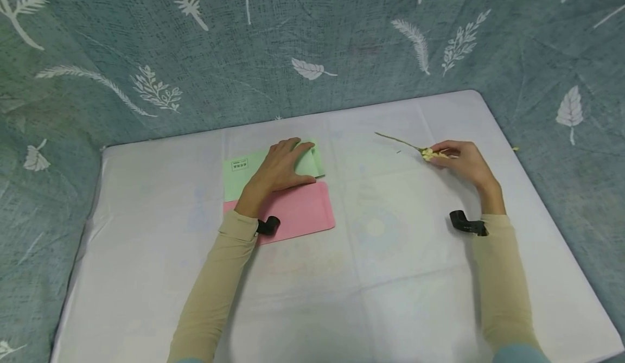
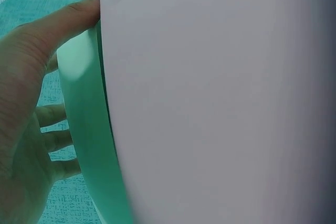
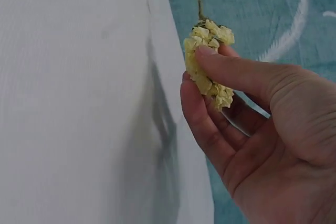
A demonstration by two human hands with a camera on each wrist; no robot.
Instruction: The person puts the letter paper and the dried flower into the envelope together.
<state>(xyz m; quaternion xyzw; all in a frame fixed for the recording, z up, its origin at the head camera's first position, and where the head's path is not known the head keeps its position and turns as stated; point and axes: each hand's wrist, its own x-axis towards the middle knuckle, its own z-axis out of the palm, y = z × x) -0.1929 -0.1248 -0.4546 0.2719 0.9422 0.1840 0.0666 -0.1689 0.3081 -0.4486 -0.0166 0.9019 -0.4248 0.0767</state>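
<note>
Right hand point(image 3: 262, 114) fingers point(image 3: 236, 72) pinch yellow flower point(image 3: 207, 59).

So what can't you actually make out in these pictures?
- Small print on the pale green paper booklet: head view, too small to read.
- Part of the pink paper sheet: head view, under the left hand.
- Yellow dried flower head: partly covered by the right hand; its thin stem leaves the right wrist view's top edge.
</note>
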